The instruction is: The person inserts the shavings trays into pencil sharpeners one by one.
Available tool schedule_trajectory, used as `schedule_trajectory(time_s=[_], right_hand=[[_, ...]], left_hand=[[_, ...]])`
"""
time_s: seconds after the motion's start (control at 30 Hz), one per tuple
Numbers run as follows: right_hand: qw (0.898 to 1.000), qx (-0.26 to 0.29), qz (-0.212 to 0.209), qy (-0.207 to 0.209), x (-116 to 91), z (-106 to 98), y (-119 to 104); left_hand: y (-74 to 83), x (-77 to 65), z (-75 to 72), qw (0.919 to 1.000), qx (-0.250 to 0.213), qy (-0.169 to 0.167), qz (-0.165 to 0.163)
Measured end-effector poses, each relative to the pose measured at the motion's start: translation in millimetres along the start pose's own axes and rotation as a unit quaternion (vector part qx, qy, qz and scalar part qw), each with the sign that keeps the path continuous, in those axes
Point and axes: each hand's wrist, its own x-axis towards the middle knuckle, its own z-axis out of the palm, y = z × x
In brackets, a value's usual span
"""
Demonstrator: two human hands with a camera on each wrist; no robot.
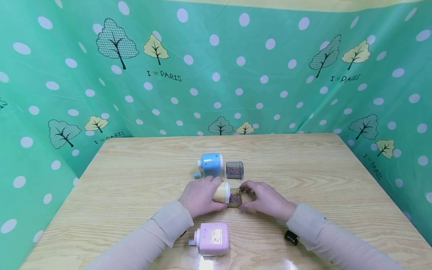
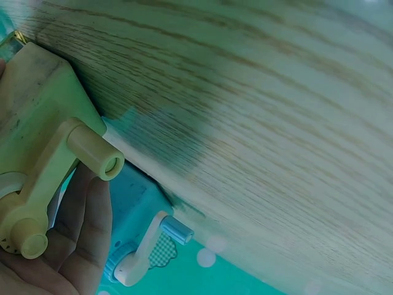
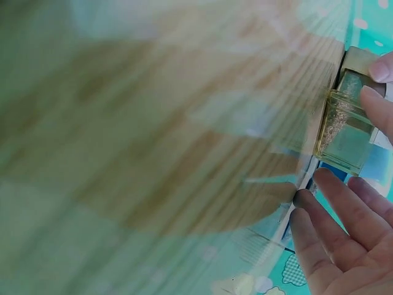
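Observation:
A yellow crank pencil sharpener (image 1: 221, 192) is gripped by my left hand (image 1: 201, 195); its crank (image 2: 92, 153) shows large in the left wrist view. Against the sharpener's right end is a clear yellowish shavings drawer (image 1: 234, 198) with shavings inside. My right hand (image 1: 266, 199) is at the drawer's outer end, thumb and fingers spread to either side of it. In the right wrist view the fingers (image 3: 338, 227) are extended close to the drawer (image 3: 344, 132), the thumb over its side. Whether the drawer is partly inside the sharpener cannot be told.
Behind the hands stands a blue sharpener (image 1: 211, 164), with a dark clear drawer (image 1: 234, 170) of shavings apart to its right. A pink sharpener (image 1: 213, 239) sits nearer me. Small black object (image 1: 291, 237) beside the right sleeve. A green dotted curtain (image 1: 216, 75) surrounds the wooden table (image 1: 320, 168).

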Motion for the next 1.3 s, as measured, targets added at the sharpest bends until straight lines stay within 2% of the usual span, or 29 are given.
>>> schedule_trajectory(time_s=[0.2, 0.5, 0.97, 1.3], right_hand=[[1.000, -0.001, 0.008, -0.005, 1.0, 0.6, -1.8], [1.000, -0.007, -0.015, -0.004, 3.3, 0.8, -1.3], [1.000, -0.003, 0.009, -0.017, 6.3, 0.8, -5.5], [1.000, -0.004, 0.008, -0.016, 7.7, 0.8, -7.3]], left_hand=[[-0.4, -0.1, 0.2, 1.0000, 0.001, 0.002, 0.000], [-0.8, -0.2, 1.0, 1.0000, 0.001, 0.007, 0.004], [-1.6, 0.0, 1.0, 0.9999, 0.003, 0.015, 0.008], [-1.3, 0.8, 1.0, 0.9999, 0.001, 0.010, 0.004]])
